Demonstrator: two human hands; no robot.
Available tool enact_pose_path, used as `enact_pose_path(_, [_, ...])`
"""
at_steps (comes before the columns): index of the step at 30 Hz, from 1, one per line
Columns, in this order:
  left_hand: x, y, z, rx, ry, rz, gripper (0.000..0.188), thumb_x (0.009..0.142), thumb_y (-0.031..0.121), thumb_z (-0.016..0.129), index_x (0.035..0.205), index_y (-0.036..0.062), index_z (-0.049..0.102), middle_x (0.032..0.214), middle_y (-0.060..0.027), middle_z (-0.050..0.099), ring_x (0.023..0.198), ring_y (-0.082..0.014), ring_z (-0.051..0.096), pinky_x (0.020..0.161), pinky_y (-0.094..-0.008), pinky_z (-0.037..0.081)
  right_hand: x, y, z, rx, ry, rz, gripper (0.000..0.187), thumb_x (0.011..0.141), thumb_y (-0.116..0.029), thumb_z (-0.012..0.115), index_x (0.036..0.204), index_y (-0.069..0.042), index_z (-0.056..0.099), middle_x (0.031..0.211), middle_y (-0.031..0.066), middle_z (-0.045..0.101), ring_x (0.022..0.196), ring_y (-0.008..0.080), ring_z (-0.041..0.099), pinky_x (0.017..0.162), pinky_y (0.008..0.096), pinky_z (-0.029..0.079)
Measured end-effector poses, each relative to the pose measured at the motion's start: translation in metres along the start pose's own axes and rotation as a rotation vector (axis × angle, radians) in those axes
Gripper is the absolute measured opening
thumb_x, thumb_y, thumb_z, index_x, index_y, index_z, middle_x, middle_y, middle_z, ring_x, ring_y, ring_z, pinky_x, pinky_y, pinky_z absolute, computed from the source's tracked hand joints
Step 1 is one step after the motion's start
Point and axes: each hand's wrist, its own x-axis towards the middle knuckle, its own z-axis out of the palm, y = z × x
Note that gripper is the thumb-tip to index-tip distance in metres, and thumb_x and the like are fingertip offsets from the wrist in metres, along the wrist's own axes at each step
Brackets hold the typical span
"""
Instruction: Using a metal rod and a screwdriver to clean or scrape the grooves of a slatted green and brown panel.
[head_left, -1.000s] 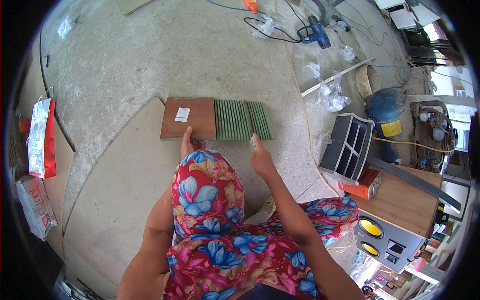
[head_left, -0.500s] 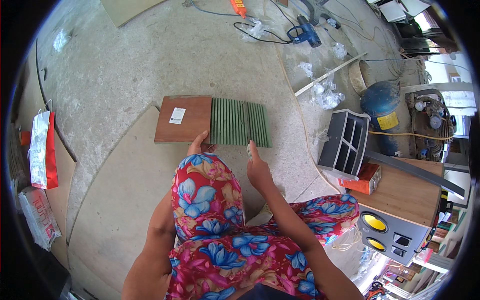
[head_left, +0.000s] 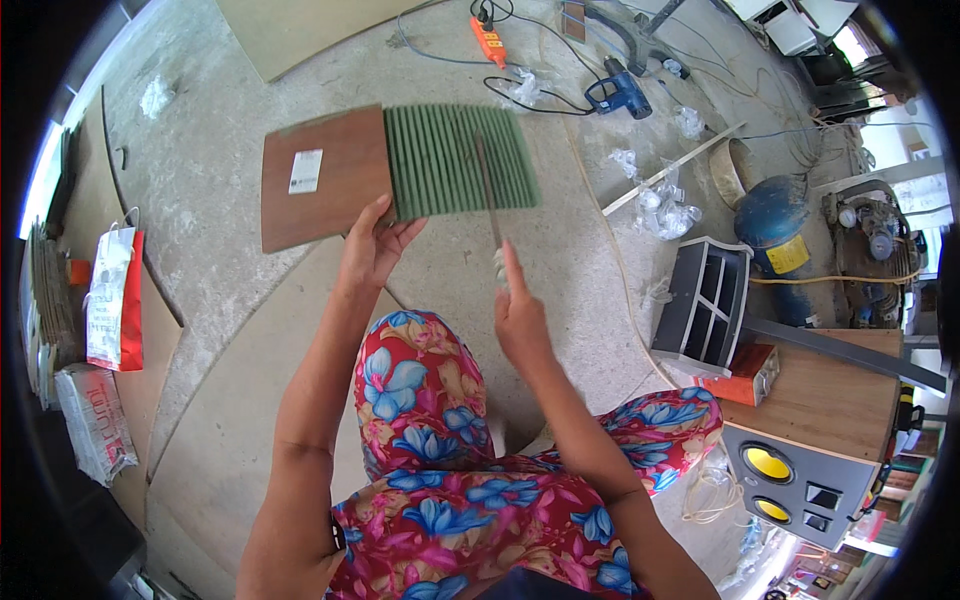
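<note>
The left hand [head_left: 378, 248] is closed on the near edge of a flat reddish-brown board [head_left: 340, 205], thumb on top, just where it meets a green panel with raised parallel ribs [head_left: 440, 165]; whether the two are joined, I cannot tell. A small white label [head_left: 306, 171] sits on the board.

The right hand [head_left: 523, 325] is curled around the handle of a thin, dark, straight-bladed tool [head_left: 486, 178], forefinger stretched along it. The blade crosses over the ribs near the panel's right end; contact is unclear.

Both pieces are held above the grey concrete floor [head_left: 225, 160], over the upper corner of a large beige sheet [head_left: 240, 430]. Beyond the panel, toward the floor's far edge, lie a blue pistol-shaped power tool [head_left: 622, 92] and an orange power strip [head_left: 488, 43]. To the right, an orange-red carton [head_left: 745, 375] rests at the upper left corner of a wooden speaker cabinet [head_left: 830, 385] with yellow cones.
</note>
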Motion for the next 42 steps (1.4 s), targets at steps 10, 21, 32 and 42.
enact_pose_path(10, [0.004,0.031,0.179,0.282,-0.045,-0.024,0.027,0.091,0.017,0.053,0.109,-0.0036,0.053,0.105,-0.0163,0.061,0.096,-0.0287,0.062,0.090,-0.0425,0.051,0.033,-0.019,-0.109,0.022,0.109,-0.059,0.060,0.093,-0.010,0.042,0.146,-0.021,0.015,0.106,0.0313,0.058,0.095,0.0463,0.058,0.081,0.0498,0.046])
enact_pose_path(21, [0.013,-0.015,0.098,0.402,0.107,-0.150,0.027,0.090,0.019,0.054,0.112,0.0019,0.054,0.104,-0.0133,0.062,0.092,-0.0264,0.063,0.083,-0.0404,0.053,0.012,0.038,-0.082,0.242,-0.264,0.205,0.059,0.092,-0.010,0.043,0.145,-0.014,0.018,0.129,0.0267,0.047,0.108,0.0416,0.054,0.091,0.0458,0.045])
enact_pose_path(32, [-0.011,-0.100,-0.094,-0.078,0.182,-0.194,0.024,0.092,0.023,0.054,0.105,0.0038,0.057,0.099,-0.0106,0.066,0.085,-0.0226,0.065,0.077,-0.0366,0.056,0.003,0.088,0.022,0.038,-0.342,0.194,0.061,0.090,-0.010,0.045,0.145,-0.013,0.019,0.117,0.0291,0.054,0.103,0.0426,0.056,0.087,0.0468,0.045])
enact_pose_path(42, [-0.027,-0.111,-0.154,-0.202,0.385,-0.139,0.021,0.089,0.024,0.058,0.102,0.0076,0.060,0.100,-0.0097,0.066,0.088,-0.0245,0.065,0.077,-0.0372,0.056,-0.012,0.099,0.085,-0.012,-0.324,0.083,0.061,0.090,-0.012,0.046,0.145,-0.015,0.020,0.104,0.0298,0.059,0.093,0.0449,0.058,0.081,0.0506,0.045])
